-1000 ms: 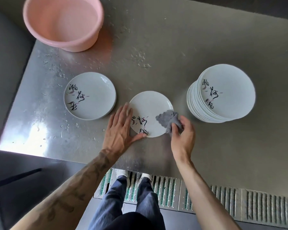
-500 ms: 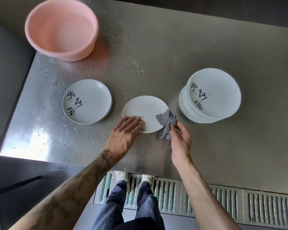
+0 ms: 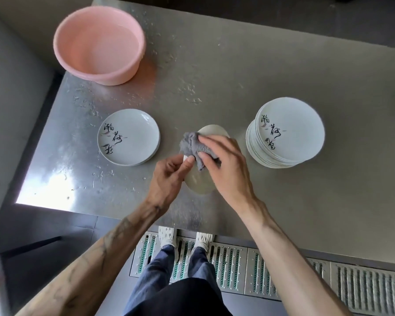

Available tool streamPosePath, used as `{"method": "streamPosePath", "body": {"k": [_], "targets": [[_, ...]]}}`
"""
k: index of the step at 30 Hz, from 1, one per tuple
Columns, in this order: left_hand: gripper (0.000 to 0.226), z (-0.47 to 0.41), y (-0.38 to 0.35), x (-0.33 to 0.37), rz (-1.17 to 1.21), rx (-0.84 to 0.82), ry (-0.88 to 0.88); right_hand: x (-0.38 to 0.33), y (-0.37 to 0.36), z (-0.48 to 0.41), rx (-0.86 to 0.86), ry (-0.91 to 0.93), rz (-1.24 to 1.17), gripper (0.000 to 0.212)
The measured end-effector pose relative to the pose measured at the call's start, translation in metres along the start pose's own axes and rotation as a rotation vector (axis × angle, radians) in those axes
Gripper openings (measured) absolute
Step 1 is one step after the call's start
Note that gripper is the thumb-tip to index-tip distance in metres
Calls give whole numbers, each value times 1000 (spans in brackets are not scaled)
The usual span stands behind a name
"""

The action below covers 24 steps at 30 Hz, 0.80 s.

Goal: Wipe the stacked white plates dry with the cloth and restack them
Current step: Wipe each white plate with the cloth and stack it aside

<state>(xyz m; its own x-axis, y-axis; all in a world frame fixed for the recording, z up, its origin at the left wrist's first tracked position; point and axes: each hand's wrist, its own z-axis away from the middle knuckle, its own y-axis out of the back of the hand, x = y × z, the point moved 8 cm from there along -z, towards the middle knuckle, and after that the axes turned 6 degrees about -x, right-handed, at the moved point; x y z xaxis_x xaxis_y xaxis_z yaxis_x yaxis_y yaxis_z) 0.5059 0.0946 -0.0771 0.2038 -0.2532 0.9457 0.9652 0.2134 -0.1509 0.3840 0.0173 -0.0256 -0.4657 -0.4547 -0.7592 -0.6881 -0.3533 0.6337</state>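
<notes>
A: Entry, head view. Where is the plate being worked?
B: Held plate [image 3: 199, 184] is at the front middle of the steel table [image 3: 260, 65], between the two piles. It is tilted up on edge, with a plain cream face toward the camera. Whether its lower rim touches the table: cannot tell.
A: Hands?
B: Left hand [image 3: 169, 176] grips the plate's left rim, thumb laid over the edge. Right hand [image 3: 226, 169] is curled over the grey cloth [image 3: 192, 144] and presses it against the plate's upper half. The cloth is bunched, and part of it sticks out to the left past the fingertips.
A: Piles?
B: Tall stack [image 3: 287, 133] of white plates stands to the right, near the right hand but apart from it. Its top plate bears black brush lettering. Low pile [image 3: 132, 137] lies to the left with the same lettering. At least two rims show there; exact count unclear.
A: Other items?
B: Pink basin [image 3: 98, 42] sits at the far left corner of the table. Water droplets are scattered over the steel between the basin and the plates. Below the near edge, white shoes [image 3: 167, 236] stand on a metal floor grate [image 3: 233, 265].
</notes>
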Motion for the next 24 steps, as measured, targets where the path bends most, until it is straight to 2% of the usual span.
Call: {"method": "streamPosePath", "body": {"k": [1, 5, 9, 10, 11, 15, 18, 20, 22, 24], "targets": [[26, 2, 0, -1, 32, -4, 18, -1, 4, -2, 3, 10, 19, 35], [29, 7, 5, -1, 73, -5, 64, 12, 22, -17, 74, -177, 12, 33], [25, 9, 7, 2, 125, -10, 69, -30, 4, -15, -47, 69, 95, 37], [24, 9, 8, 3, 140, -14, 65, -32, 6, -17, -42, 83, 86, 37], [24, 10, 9, 4, 155, -19, 66, -28, 11, -22, -9, 46, 68, 36], [26, 12, 15, 6, 204, -19, 65, 18, 36, -35, 80, -298, -62, 31], [28, 15, 18, 5, 267, 9, 65, 43, 37, -22, 85, -463, -131, 12], [29, 17, 19, 3, 318, 22, 80, 56, 35, -1, 111, -595, -201, 10], [29, 20, 16, 0, 351, 26, 110, 63, 37, 16, 161, -677, -220, 10], [31, 21, 14, -1, 362, 15, 126, 58, 39, 10, 183, -656, -213, 10]]}}
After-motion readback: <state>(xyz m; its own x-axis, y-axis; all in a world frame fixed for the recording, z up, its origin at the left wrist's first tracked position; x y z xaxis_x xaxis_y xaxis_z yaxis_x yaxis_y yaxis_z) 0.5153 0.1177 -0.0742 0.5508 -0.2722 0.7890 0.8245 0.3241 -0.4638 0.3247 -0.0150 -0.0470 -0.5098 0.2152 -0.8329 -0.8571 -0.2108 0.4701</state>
